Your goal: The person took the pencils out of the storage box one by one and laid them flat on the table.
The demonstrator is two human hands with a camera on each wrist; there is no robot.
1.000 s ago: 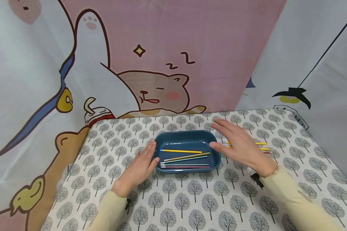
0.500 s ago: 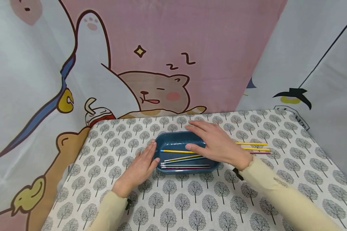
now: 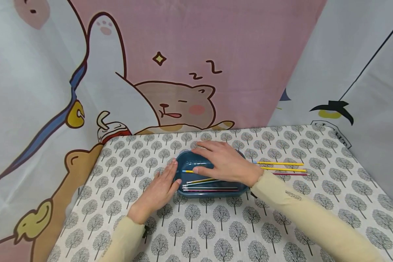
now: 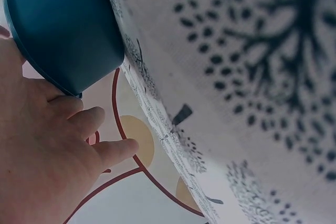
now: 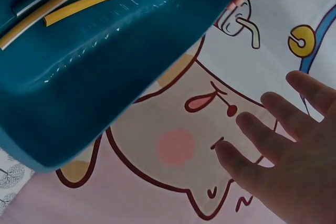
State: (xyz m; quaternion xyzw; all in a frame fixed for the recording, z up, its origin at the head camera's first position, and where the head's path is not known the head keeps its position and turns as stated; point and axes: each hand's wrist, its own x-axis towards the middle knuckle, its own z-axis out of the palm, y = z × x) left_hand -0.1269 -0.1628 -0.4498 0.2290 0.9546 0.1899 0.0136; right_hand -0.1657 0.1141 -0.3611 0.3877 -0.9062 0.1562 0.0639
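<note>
A dark blue plastic tray (image 3: 213, 195) stands on the table. Inside lie several pencils: a yellow one (image 3: 187, 171) and, nearer its front wall, slim dark ones (image 3: 209, 189). My left hand (image 3: 158, 191) rests against the tray's left end with its fingers fairly straight; in the left wrist view, that hand (image 4: 58, 145) is beside the tray's outer wall (image 4: 68, 30). Over the tray hovers my right hand (image 3: 227, 163), fingers spread and holding nothing, hiding the pencils' right parts. The right wrist view shows that hand (image 5: 283, 156) apart from the tray (image 5: 105, 93).
To the tray's right lie yellow pencils (image 3: 285, 166) and a dark red pencil (image 3: 289, 174), partly behind my right forearm. A tree-print cloth (image 3: 206, 229) covers the table. A cartoon-print curtain (image 3: 235, 54) hangs behind it.
My right hand has moved left, from beside the loose pencils at the tray's right end to over the tray's middle. My left hand stays at the left end.
</note>
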